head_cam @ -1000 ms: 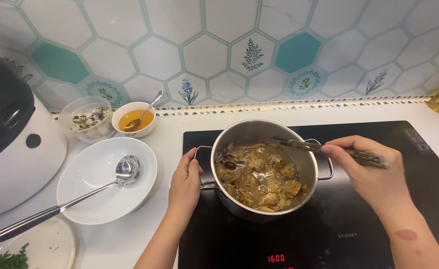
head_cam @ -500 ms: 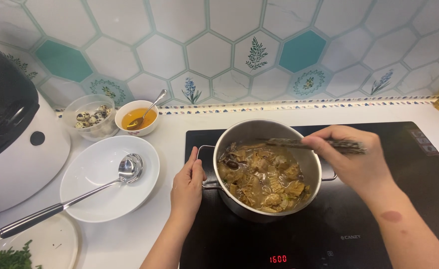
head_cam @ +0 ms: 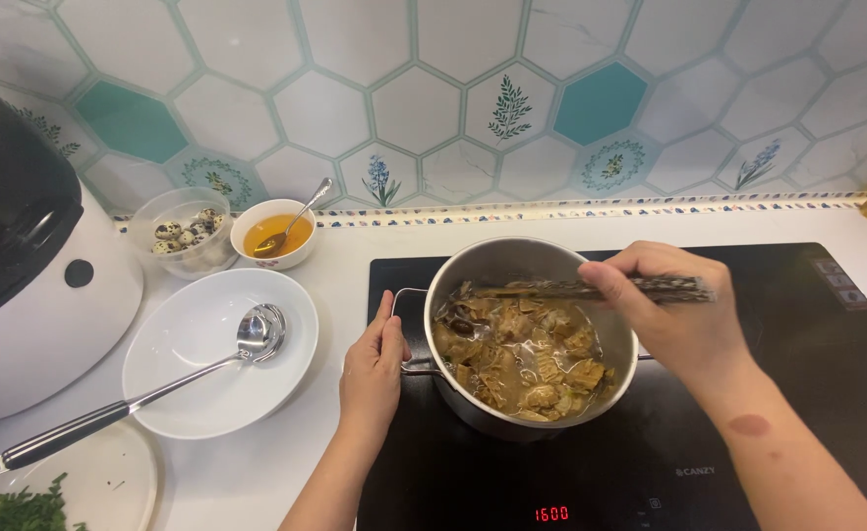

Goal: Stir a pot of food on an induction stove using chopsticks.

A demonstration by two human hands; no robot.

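On the black glass induction hob [head_cam: 807,413], the left hand [head_cam: 373,369] closes around the side handle of the round steel pot [head_cam: 512,264] to steady it while the right hand [head_cam: 671,300] pinches dark patterned chopsticks [head_cam: 551,291] whose tips reach into the brown stew [head_cam: 522,354].

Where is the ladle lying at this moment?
In the head view the ladle lies on the left, its bowl resting in the white plate beside the pot, its black handle pointing toward the lower left.

One pot [head_cam: 512,261], one pair of chopsticks [head_cam: 551,290], two hands, left [head_cam: 373,369] and right [head_cam: 674,310]. Three bowls at 9–10 o'clock [head_cam: 207,393] [head_cam: 274,234] [head_cam: 183,228], one ladle [head_cam: 158,388], one spoon [head_cam: 301,216].
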